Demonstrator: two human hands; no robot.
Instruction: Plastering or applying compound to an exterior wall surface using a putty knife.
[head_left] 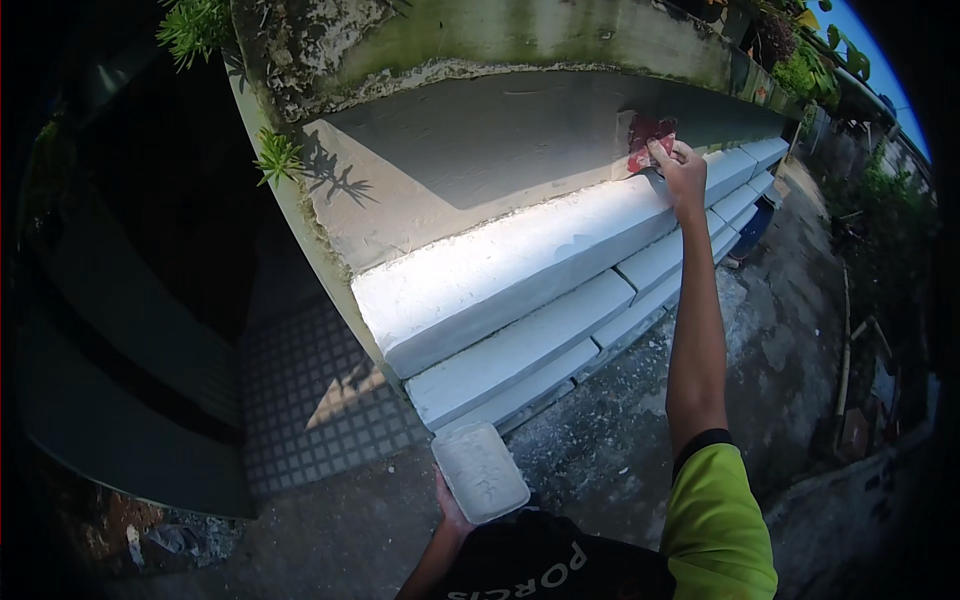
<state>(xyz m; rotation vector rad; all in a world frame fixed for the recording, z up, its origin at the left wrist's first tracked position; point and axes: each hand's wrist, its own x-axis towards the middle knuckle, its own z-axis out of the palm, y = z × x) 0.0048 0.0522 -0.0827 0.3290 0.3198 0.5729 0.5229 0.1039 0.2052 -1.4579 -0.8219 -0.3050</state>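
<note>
Stretched far out ahead, my right hand (684,175) grips a flat red scraper (650,143), which lies against the grey plastered wall (470,135) just above the top white ledge. Close to my body, my left hand (452,503) holds a shallow rectangular tub (481,473) by its left side. Whitish paste covers the inside of the tub. Beneath the scraper runs a stepped stack of white blocks (530,262), sunlit on its top faces. The fingers of my left hand are partly hidden by the tub.
A mossy concrete ledge (520,45) overhangs the wall. A small green plant (278,157) grows from the wall's left edge. Checkered tiles (310,410) lie at the left, stained concrete ground (590,440) in front. Dark greenery (880,220) and debris line the right side.
</note>
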